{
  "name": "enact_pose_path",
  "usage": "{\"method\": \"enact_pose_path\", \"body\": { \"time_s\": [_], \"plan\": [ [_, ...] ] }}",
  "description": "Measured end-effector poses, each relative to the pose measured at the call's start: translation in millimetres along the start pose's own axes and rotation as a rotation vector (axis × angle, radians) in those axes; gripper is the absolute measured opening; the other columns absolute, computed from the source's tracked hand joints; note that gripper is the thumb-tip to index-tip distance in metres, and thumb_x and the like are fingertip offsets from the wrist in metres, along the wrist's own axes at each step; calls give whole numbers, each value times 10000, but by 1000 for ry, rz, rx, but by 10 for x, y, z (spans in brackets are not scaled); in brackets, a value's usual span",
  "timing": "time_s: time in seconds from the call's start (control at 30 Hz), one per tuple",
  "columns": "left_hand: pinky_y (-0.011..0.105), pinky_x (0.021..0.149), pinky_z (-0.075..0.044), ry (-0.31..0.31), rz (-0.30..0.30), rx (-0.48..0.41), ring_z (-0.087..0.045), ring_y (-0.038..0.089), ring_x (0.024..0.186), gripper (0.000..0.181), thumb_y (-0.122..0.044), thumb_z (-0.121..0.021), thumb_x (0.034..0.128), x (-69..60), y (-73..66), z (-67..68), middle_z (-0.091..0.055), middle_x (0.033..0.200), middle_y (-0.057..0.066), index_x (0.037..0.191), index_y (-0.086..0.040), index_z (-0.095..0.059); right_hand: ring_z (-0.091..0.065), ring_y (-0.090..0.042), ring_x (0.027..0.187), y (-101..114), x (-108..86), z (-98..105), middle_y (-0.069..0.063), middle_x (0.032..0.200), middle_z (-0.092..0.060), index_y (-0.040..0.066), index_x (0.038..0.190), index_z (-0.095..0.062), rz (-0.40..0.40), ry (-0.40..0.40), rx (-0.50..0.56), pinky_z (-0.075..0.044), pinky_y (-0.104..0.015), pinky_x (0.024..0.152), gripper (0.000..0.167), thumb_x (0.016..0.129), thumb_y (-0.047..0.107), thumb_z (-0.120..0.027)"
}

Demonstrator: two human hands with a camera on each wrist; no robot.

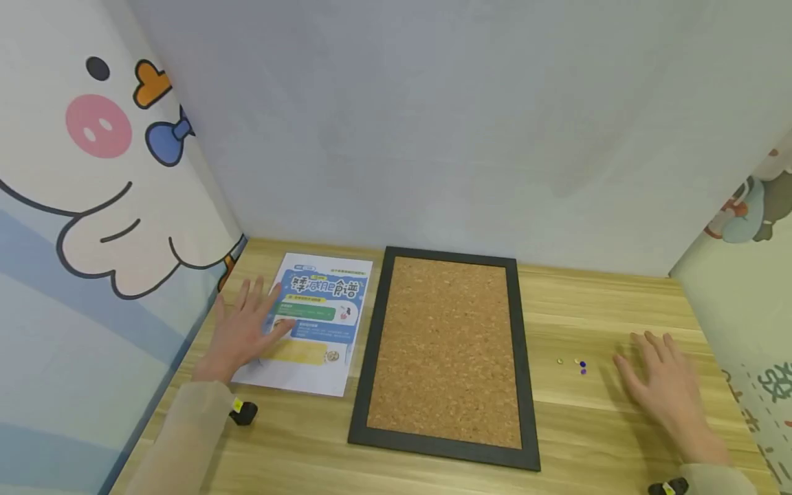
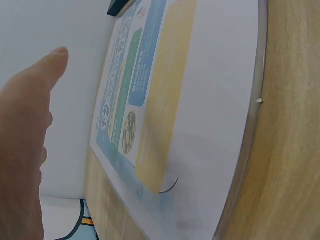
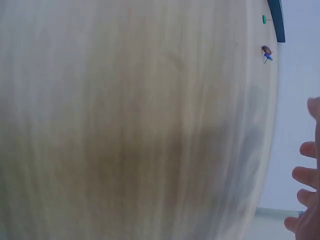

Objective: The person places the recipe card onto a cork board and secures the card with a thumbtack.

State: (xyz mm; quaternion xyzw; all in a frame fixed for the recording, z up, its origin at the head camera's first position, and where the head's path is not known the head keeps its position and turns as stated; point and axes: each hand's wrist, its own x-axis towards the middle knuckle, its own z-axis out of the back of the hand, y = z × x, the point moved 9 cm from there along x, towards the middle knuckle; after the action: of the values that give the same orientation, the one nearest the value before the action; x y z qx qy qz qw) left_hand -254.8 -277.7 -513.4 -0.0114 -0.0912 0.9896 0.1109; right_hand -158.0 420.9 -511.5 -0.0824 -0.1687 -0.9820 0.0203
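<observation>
A printed poster sheet (image 1: 324, 331) in a clear sleeve lies at the left of the table, with blue, green and yellow blocks on it. Over its left edge my left hand (image 1: 243, 333) is held with fingers spread, gripping nothing. In the left wrist view the thumb of the left hand (image 2: 30, 95) stands apart from the sheet (image 2: 215, 75). My right hand (image 1: 668, 385) hovers at the right, its fingers loosely extended and holding nothing. Several small push pins (image 1: 583, 364) lie just left of it; a green pin (image 3: 264, 19) shows in the right wrist view.
A cork board (image 1: 448, 350) with a black frame (image 1: 527, 385) lies between the sheet and the pins on the wooden table (image 1: 594, 295). A pale wall (image 1: 433, 137) rises behind, and cartoon-printed panels (image 1: 117, 227) flank the table.
</observation>
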Motion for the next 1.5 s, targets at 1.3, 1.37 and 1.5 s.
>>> {"method": "enact_pose_path", "body": {
  "time_s": [1.3,1.37,1.5],
  "plan": [
    [536,785,-451,51,495,-267,-474,436,974,674,-422,-717,950,-518,272,-277,-467,1113,334,1192,162,-483,-636,-306,855,402,16,-314,-85,871,-730,-4,985,-741,11,10,138,-479,-489,757,109,969,101,-718],
    [524,774,-446,49,496,-267,-469,424,955,654,-426,-718,949,-525,283,-275,-470,1091,324,1154,151,-486,-637,-315,856,412,14,-319,-94,878,-728,-10,990,-735,12,17,135,-491,-493,750,116,974,102,-713],
    [506,767,-435,59,503,-277,-453,410,931,621,-417,-721,953,-529,305,-279,-463,1060,309,1099,140,-489,-628,-302,847,437,15,-318,-86,869,-721,-1,972,-738,19,10,133,-488,-488,747,96,962,93,-722]
  ]
}}
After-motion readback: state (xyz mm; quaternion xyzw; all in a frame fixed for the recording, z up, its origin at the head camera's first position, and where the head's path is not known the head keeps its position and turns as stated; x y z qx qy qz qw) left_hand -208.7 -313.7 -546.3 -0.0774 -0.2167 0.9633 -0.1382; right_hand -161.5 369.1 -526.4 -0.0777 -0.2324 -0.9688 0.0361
